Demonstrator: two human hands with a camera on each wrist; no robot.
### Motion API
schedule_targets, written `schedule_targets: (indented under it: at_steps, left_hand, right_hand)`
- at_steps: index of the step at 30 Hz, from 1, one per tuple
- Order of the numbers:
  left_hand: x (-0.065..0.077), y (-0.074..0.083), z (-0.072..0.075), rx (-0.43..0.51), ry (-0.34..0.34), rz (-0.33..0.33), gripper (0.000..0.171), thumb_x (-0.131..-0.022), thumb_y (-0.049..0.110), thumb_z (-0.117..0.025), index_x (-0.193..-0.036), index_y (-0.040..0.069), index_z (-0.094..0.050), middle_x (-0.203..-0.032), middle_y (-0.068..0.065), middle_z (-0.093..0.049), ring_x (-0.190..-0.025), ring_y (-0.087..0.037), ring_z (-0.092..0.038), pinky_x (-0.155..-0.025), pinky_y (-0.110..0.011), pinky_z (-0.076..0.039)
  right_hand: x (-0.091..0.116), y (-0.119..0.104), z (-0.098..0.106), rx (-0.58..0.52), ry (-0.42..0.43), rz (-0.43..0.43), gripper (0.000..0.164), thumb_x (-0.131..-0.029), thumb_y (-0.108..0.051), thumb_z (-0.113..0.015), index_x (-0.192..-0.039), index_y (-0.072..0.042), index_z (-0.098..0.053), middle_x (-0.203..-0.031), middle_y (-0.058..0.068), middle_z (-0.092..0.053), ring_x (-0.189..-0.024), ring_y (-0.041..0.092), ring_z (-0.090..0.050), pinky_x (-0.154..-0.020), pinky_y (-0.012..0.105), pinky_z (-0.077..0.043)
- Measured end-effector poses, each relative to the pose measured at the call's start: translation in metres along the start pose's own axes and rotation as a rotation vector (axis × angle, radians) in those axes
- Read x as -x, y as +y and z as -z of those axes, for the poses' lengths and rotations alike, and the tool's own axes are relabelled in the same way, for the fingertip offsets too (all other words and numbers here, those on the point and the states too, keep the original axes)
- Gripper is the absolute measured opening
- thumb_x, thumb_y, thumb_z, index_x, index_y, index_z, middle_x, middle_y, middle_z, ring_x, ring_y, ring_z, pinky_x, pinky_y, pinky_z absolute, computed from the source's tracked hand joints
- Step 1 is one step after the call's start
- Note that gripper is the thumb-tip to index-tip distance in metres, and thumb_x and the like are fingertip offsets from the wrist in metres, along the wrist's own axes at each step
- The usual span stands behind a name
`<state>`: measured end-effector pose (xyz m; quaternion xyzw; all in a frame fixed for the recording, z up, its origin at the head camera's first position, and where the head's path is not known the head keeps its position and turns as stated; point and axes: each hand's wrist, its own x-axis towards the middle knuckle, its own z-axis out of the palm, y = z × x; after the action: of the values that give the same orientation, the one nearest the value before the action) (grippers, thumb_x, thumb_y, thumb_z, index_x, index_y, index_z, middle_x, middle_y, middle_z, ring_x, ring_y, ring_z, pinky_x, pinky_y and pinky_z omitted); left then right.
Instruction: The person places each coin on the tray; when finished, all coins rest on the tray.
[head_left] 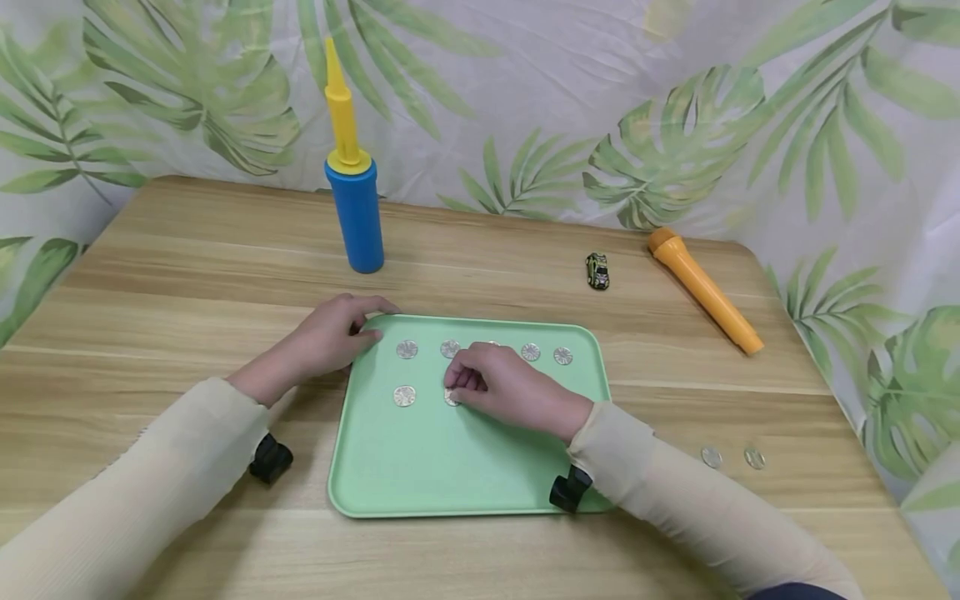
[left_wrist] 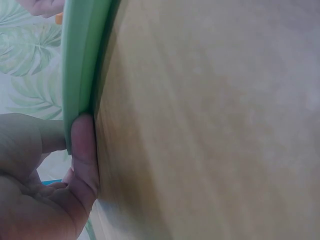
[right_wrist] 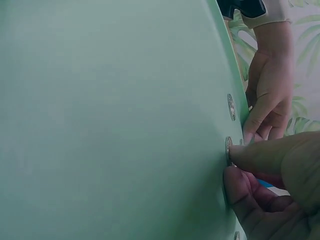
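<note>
A light green tray (head_left: 405,467) lies on the wooden table, with silvery coins on it. Along its far side runs a row of several coins (head_left: 407,349), one partly hidden by my right hand (head_left: 513,390). Nearer to me is another coin (head_left: 404,396). Beside it, the thumb and fingertips of my right hand pinch a coin (head_left: 451,397) at the tray's surface; the right wrist view shows this coin (right_wrist: 229,149) against the thumb. My left hand (head_left: 330,337) holds the tray's far left corner, its thumb (left_wrist: 83,142) against the outside of the rim.
Two more coins (head_left: 712,457) lie on the table right of the tray, beside my right sleeve. Behind stand a blue and yellow hand pump (head_left: 358,217), a small toy car (head_left: 597,272) and an orange toy microphone (head_left: 705,289). A leaf-patterned cloth (head_left: 525,100) hangs behind the table.
</note>
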<state>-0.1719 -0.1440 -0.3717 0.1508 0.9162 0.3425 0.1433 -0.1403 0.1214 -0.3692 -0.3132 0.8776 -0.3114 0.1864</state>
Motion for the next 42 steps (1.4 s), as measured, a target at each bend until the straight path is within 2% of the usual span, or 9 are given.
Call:
schedule_targets:
  at_steps: [8,15,23,28,34,42]
  left_hand:
    - [-0.002,-0.001,-0.001,-0.003,0.003,-0.003,0.038,-0.103,0.004,-0.060,-0.141,0.007,-0.063,-0.079,-0.009,-0.054,-0.072,-0.021,-0.052,-0.060,-0.031,-0.044]
    - [-0.001,0.000,-0.003,-0.004,0.014,0.007,0.037,-0.103,0.004,-0.061,-0.139,0.008,-0.065,-0.077,-0.008,-0.050,-0.074,-0.022,-0.050,-0.062,-0.031,-0.042]
    - [0.000,-0.001,-0.006,-0.020,0.029,0.003,0.037,-0.103,0.004,-0.061,-0.139,0.007,-0.065,-0.079,-0.008,-0.049,-0.077,-0.023,-0.049,-0.062,-0.032,-0.041]
    - [0.001,-0.002,-0.005,-0.011,0.025,0.003,0.037,-0.103,0.005,-0.060,-0.140,0.007,-0.064,-0.079,-0.008,-0.049,-0.076,-0.023,-0.049,-0.062,-0.032,-0.041]
    - [0.000,-0.002,-0.003,-0.018,0.027,-0.001,0.037,-0.103,0.004,-0.060,-0.140,0.006,-0.064,-0.074,-0.007,-0.047,-0.074,-0.023,-0.047,-0.061,-0.032,-0.040]
    - [-0.001,-0.002,-0.003,-0.016,0.031,0.004,0.037,-0.103,0.004,-0.060,-0.140,0.007,-0.065,-0.077,-0.008,-0.050,-0.075,-0.023,-0.048,-0.062,-0.032,-0.041]
  right_hand:
    - [0.008,0.001,0.007,-0.024,-0.008,-0.001,0.006,-0.100,-0.012,-0.071,-0.105,-0.010,-0.074,-0.100,-0.001,-0.072,-0.090,0.009,-0.062,-0.084,0.021,-0.055]
    - [0.027,0.006,0.016,-0.022,0.031,-0.003,0.011,-0.102,-0.014,-0.068,-0.111,-0.010,-0.073,-0.105,0.000,-0.073,-0.096,0.010,-0.065,-0.090,0.025,-0.057]
    - [0.063,0.020,0.031,-0.036,0.130,-0.006,0.013,-0.102,-0.013,-0.068,-0.113,-0.008,-0.073,-0.106,0.001,-0.074,-0.097,0.012,-0.066,-0.085,0.027,-0.060]
    - [0.087,0.030,0.042,-0.055,0.185,-0.051,0.013,-0.102,-0.010,-0.068,-0.113,-0.007,-0.073,-0.108,0.004,-0.074,-0.097,0.014,-0.066,-0.084,0.029,-0.061]
    - [0.119,0.045,0.050,-0.063,0.260,-0.113,0.013,-0.102,-0.008,-0.067,-0.113,-0.004,-0.072,-0.107,0.008,-0.075,-0.096,0.012,-0.066,-0.080,0.026,-0.061]
    - [0.165,0.061,0.056,-0.013,0.246,-0.213,0.012,-0.100,-0.010,-0.069,-0.112,-0.007,-0.072,-0.103,0.002,-0.074,-0.091,0.003,-0.064,-0.079,0.024,-0.060]
